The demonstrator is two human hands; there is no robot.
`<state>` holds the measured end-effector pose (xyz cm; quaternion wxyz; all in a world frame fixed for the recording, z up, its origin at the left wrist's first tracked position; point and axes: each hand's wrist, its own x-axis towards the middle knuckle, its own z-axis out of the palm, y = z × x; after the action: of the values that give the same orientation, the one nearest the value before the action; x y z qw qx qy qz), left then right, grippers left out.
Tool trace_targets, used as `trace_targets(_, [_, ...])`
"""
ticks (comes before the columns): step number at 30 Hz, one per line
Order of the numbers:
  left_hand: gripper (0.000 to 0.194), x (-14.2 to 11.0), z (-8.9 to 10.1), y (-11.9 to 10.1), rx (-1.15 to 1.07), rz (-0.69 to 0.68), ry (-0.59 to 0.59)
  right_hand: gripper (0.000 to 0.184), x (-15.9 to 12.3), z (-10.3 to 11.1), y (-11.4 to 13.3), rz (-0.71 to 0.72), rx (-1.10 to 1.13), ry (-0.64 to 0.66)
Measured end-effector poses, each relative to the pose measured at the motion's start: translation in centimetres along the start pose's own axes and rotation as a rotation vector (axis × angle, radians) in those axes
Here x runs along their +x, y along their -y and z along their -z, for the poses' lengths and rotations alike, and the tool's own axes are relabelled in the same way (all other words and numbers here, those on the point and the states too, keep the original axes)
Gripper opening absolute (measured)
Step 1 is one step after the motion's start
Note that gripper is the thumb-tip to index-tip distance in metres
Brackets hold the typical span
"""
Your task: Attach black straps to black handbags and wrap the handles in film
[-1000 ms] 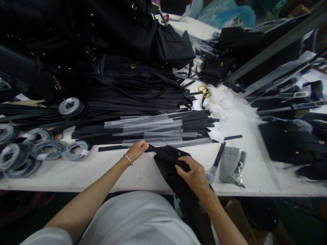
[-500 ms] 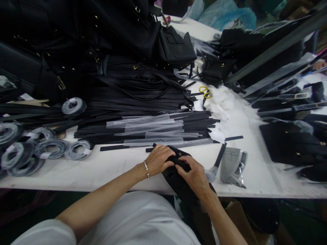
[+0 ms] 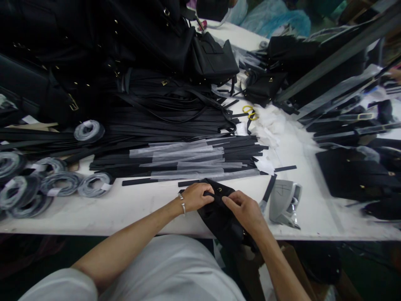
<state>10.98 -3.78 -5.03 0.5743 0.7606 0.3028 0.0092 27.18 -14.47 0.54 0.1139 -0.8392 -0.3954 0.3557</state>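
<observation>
A black bag (image 3: 216, 221) with a small gold ring hangs over the table's front edge, its top part between my two hands. My left hand (image 3: 197, 195), below a silver bracelet, is closed on the bag near its upper edge, thumb and fingers pinching the black material. On the other side, my right hand (image 3: 247, 209) pinches the same bag between thumb and fingers, a short gap from the left. Just beyond lie black straps (image 3: 188, 173), some wrapped in translucent film. The bag's lower part drops into shadow.
Right of my hands stands a grey device (image 3: 282, 200) with a shiny metal part. Coiled rolls (image 3: 94, 184) cluster at the left. Black bags (image 3: 216, 58) are piled at the back, and yellow-handled scissors (image 3: 249, 112) lie near crumpled white wrapping (image 3: 275, 125). More bags (image 3: 360, 171) are at the right.
My fingers have shifted on the bag: the right hand has moved slightly right, away from the left, and the rolled edge between them has opened out flatter.
</observation>
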Motion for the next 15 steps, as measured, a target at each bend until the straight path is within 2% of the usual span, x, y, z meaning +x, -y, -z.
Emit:
trace_targets(2, [0.012, 0.1, -0.3, 0.0, -0.023, 0.043, -0.009, 0.030, 0.3, -0.5, -0.4, 0.027, 0.037, 0.093])
trace_targets(5, [0.011, 0.1, -1.1, 0.2, -0.079, 0.067, -0.059, 0.032, 0.8, -1.5, -0.6, 0.029, 0.096, 0.105])
trace_targets(10, [0.007, 0.1, -1.9, 0.4, -0.103, -0.027, -0.173, 0.025, 1.1, -2.2, -0.5, -0.036, 0.294, 0.144])
trace_targets(15, [0.007, 0.8, -1.5, 0.6, -0.074, -0.049, -0.081, 0.017, 1.4, -2.2, -0.6, -0.069, 0.259, 0.182])
